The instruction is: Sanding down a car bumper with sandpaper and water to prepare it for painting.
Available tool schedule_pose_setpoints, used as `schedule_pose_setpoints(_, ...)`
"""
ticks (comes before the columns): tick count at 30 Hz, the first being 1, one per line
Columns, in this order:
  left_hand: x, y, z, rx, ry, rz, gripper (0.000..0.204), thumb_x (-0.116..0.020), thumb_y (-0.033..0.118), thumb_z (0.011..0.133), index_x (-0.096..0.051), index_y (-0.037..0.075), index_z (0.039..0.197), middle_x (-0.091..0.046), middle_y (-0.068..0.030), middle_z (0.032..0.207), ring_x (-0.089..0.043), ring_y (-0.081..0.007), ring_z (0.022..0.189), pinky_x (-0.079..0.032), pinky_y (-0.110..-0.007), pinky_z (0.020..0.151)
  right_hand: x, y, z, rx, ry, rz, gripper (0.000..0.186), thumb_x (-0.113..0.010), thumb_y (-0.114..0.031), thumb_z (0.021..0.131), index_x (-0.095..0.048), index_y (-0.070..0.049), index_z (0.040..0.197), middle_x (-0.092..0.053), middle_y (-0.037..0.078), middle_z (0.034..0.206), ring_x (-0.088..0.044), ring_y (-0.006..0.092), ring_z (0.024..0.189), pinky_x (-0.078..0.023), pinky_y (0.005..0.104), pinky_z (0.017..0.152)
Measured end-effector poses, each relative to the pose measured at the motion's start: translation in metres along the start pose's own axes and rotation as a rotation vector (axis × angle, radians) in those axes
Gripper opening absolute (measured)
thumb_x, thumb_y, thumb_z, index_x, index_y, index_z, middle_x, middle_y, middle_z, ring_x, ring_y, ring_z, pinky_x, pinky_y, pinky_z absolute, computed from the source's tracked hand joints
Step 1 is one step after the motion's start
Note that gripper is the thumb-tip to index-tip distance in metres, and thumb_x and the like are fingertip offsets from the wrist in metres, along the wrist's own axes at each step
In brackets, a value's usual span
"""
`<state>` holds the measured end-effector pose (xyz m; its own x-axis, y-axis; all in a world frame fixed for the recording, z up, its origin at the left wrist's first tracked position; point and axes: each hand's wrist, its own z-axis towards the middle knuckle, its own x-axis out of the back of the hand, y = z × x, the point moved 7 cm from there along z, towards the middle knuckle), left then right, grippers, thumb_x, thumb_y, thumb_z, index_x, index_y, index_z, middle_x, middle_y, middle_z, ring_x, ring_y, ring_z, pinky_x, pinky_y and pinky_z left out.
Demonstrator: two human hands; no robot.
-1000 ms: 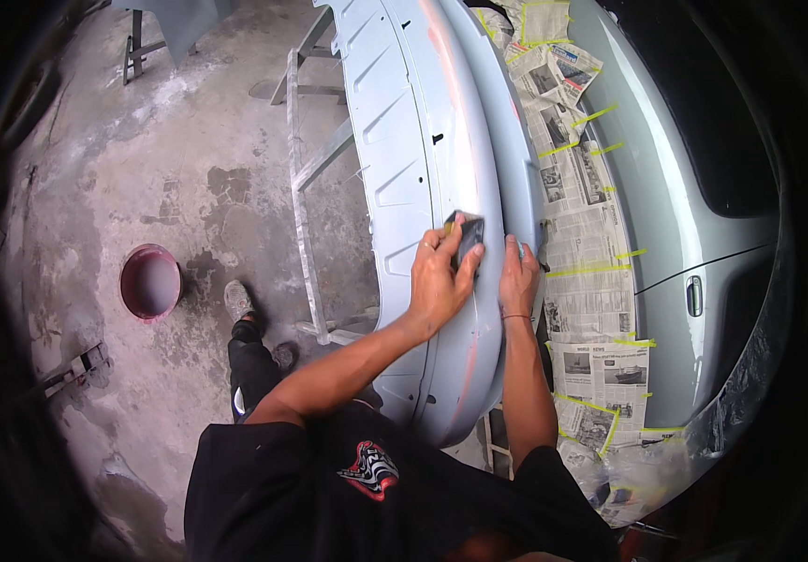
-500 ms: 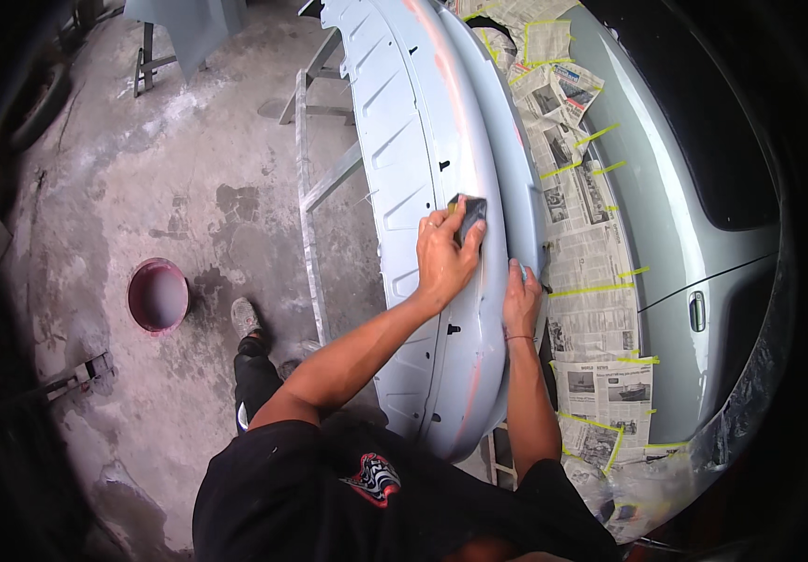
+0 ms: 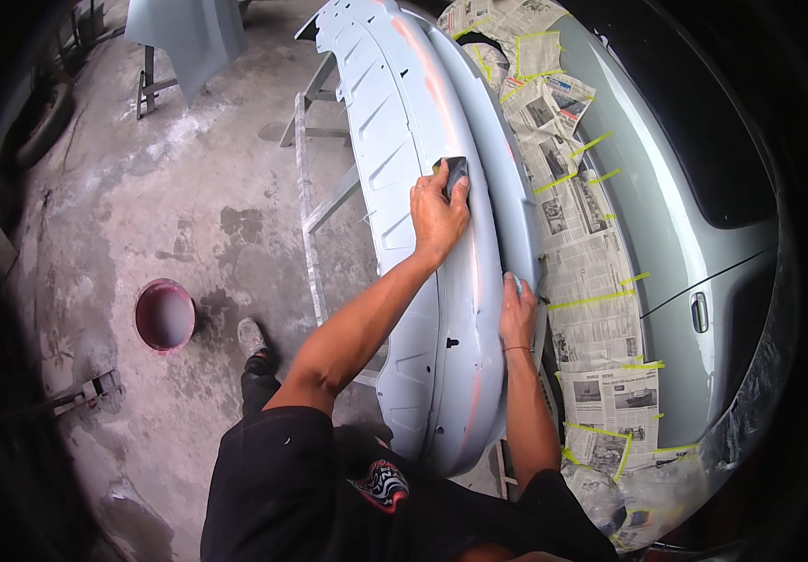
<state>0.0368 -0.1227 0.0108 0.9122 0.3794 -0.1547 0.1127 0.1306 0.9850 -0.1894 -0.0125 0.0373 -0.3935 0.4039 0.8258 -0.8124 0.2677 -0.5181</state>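
Pad (image 3: 457,175) farther along, under left fingers (image 3: 442,172)

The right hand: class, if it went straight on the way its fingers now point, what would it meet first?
The right hand would probably meet the right-side pale blue panel section just ahead; depth is unclear, and it may already be touching it.

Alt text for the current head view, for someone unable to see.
Left hand holds a dark pad on a pale blue curved panel, right hand at its edge. Right: a car partly covered in newspaper; left: a reddish bucket.
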Motion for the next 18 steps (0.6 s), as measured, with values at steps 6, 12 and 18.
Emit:
schedule_pose_setpoints(6,-0.008,-0.012,-0.1,-0.069,-0.13,-0.074,0.047,-0.072,0.018,0.089,-0.063,-0.002,0.13,-0.062,-0.0199,0.104,-0.055,-0.0306,0.101,-0.047,-0.039,0.09,0.004,0.024,0.009,-0.009,0.031,-0.003,0.058,-0.054,-0.048,0.096,-0.065,0.006,0.115,-0.064,0.034,0.112,-0.06,0.0482,0.108,-0.045,0.0482,0.095)
schedule_pose_setpoints(12,-0.011,-0.004,0.001,-0.057,0.004,-0.01,0.051,-0.067,0.028,0.092,-0.061,-0.007,0.129,-0.064,-0.021,0.094,-0.06,-0.0261,0.085,-0.048,-0.037,0.078,-0.004,0.017,0.011,0.025,0.046,-0.048,0.055,-0.053,-0.046,0.097,-0.066,0.005,0.114,-0.065,0.033,0.11,-0.06,0.0484,0.106,-0.046,0.0487,0.093)
schedule_pose_setpoints(18,-0.013,-0.004,-0.048,-0.055,-0.064,-0.036,0.051,-0.07,0.026,0.091,-0.061,-0.006,0.13,-0.064,-0.0195,0.1,-0.059,-0.0269,0.096,-0.048,-0.038,0.084,0.002,0.013,0.012,0.002,-0.016,-0.046,0.056,-0.052,-0.046,0.098,-0.065,0.005,0.114,-0.065,0.032,0.109,-0.061,0.0487,0.105,-0.047,0.0485,0.091)
